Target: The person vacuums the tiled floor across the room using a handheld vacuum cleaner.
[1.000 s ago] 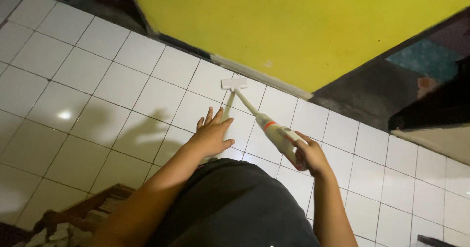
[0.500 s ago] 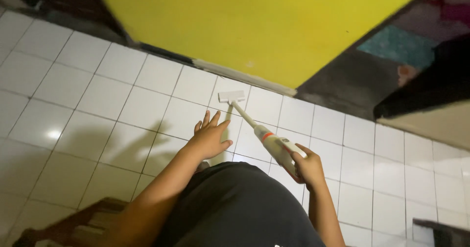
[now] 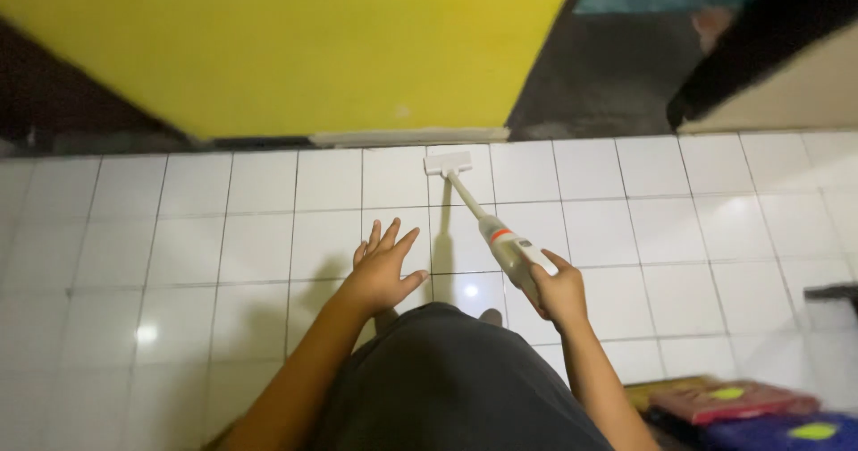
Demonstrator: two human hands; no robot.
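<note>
The right hand [image 3: 559, 292] is wrapped tight around the rear grip of a white stick vacuum [image 3: 500, 236], whose flat floor head [image 3: 448, 162] rests on the white tiled floor [image 3: 259, 236] just beside the yellow wall [image 3: 295, 49]. It looks light and rigid, probably smooth plastic, so that rear handle seems the natural hold. The left hand [image 3: 381, 269] hangs empty, fingers spread.

Dark grey shirt [image 3: 456, 379], bare forearms (no sleeves showing).

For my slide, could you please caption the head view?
Right hand grips a white stick vacuum on white floor tiles; left hand open.
</note>
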